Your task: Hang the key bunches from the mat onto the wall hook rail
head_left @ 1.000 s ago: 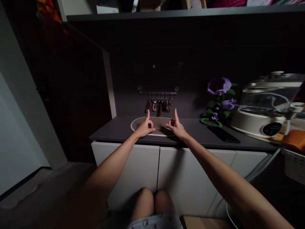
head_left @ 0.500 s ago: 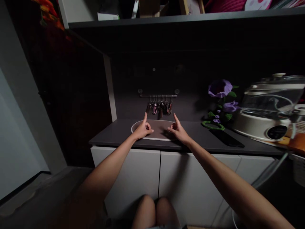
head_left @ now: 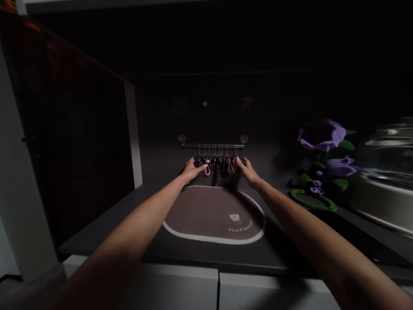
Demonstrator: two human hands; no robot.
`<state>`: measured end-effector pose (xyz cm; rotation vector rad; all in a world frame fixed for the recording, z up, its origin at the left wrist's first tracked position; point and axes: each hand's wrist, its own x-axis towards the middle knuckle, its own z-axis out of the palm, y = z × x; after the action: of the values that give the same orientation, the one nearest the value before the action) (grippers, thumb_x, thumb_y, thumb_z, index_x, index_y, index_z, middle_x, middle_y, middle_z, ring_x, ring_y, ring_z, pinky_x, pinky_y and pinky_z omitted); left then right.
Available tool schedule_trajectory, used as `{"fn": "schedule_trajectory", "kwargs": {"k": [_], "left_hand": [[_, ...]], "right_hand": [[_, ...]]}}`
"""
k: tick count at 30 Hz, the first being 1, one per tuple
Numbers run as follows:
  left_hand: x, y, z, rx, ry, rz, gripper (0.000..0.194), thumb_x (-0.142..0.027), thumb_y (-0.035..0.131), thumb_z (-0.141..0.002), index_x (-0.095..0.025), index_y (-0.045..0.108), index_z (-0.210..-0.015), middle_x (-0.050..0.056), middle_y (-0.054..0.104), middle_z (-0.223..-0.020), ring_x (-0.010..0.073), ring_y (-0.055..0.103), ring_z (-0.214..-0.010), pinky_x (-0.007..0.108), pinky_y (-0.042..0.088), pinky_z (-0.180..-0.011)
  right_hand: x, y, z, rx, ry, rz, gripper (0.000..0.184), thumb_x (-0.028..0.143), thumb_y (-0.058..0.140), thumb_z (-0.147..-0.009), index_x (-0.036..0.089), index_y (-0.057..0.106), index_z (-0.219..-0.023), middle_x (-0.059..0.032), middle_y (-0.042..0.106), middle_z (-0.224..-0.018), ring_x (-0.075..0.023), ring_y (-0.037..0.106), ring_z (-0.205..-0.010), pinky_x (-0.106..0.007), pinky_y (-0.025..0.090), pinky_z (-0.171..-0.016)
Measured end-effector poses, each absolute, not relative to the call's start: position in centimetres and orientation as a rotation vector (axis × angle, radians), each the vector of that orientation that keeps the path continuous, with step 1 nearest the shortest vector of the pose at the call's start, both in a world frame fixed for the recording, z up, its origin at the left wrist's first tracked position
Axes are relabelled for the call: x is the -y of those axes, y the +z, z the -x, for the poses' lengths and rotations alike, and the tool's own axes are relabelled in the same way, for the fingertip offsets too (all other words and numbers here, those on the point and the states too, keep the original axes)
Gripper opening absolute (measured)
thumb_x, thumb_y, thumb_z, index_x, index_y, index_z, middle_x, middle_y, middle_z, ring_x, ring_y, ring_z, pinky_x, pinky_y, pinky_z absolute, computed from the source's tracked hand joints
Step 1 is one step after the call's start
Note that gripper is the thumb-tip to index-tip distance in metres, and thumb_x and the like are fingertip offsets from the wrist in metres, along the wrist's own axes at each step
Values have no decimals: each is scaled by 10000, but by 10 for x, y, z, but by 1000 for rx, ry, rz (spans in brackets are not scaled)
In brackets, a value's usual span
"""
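Observation:
Several bunches of keys [head_left: 219, 163] hang in a row from hooks on a clear rail [head_left: 211, 146] fixed to the dark back wall. A pink loop [head_left: 207, 170] dangles among them, toward the left. At the left end of the row is my left hand [head_left: 191, 171], its thumb stretched toward the pink loop and apart from the fingers. My right hand [head_left: 248, 172] reaches to the right end of the row, thumb and fingers apart beside the last keys. Whether either hand touches the keys is hard to make out. Both hands appear open, holding nothing.
Below the keys a brown oval mat [head_left: 206, 211] with a pale rim lies on the dark counter [head_left: 151, 249]. To the right are purple crocheted flowers [head_left: 322, 135], a dark flat object [head_left: 361, 241] and a cream appliance [head_left: 387, 189]. A shelf [head_left: 116, 5] overhangs above.
Both hands have moved forward from above the mat to the two ends of the key row. Their pointing, curled shape has loosened. My view has come closer to the counter and wall.

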<state>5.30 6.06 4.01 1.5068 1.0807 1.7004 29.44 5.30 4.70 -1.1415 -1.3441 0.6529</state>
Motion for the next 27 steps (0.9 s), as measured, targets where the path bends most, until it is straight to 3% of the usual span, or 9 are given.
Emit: {"fn": "schedule_trajectory", "kwargs": {"k": [4,8,15,21,24,27], "left_hand": [[-80,42,-74,-895,1683,-1390,452,-333,767,-539,-140,543,-881,79,624,-862,162,581,-794,281,423,-750],[-93,36,-93,-757,1647,-1297,384,-394,725,-592,-151,534,-820,24,606,-774,110,562,-682,241,434,-674],[-97,34,-120,-547,1712,-941,335,-303,665,-700,-215,404,-891,-44,559,-751,64,554,-641,200,448,-642],[-69,62,-123,-577,1636,-740,144,-236,530,-807,-168,413,-757,-49,478,-563,71,503,-486,212,432,-529],[-56,83,-125,-694,1608,-645,204,-243,460,-842,-161,409,-663,-56,391,-469,60,417,-395,192,377,-445],[-53,104,-128,-733,1629,-579,250,-220,434,-850,-167,386,-611,-65,329,-434,53,360,-363,177,343,-414]], "right_hand": [[-77,42,-280,1282,652,1079,682,631,405,-739,224,328,-1281,-81,529,-1154,-183,541,-943,-271,463,-727],[-93,35,-262,1233,660,1045,618,635,291,-772,245,331,-1249,-48,567,-1021,-158,553,-806,-260,455,-653],[-101,31,-240,1105,513,1124,527,565,198,-827,249,348,-1220,-56,517,-1182,-176,490,-1052,-291,380,-872],[-112,39,-226,1007,586,1215,531,538,93,-845,260,363,-1207,-68,572,-1063,-205,574,-902,-336,453,-751],[-113,53,-220,942,614,1284,574,460,-26,-858,220,321,-1248,-92,537,-1136,-198,570,-947,-321,463,-727],[-107,77,-215,821,658,1339,596,445,-21,-862,162,282,-1290,-133,528,-1155,-207,569,-966,-304,469,-704]]}}
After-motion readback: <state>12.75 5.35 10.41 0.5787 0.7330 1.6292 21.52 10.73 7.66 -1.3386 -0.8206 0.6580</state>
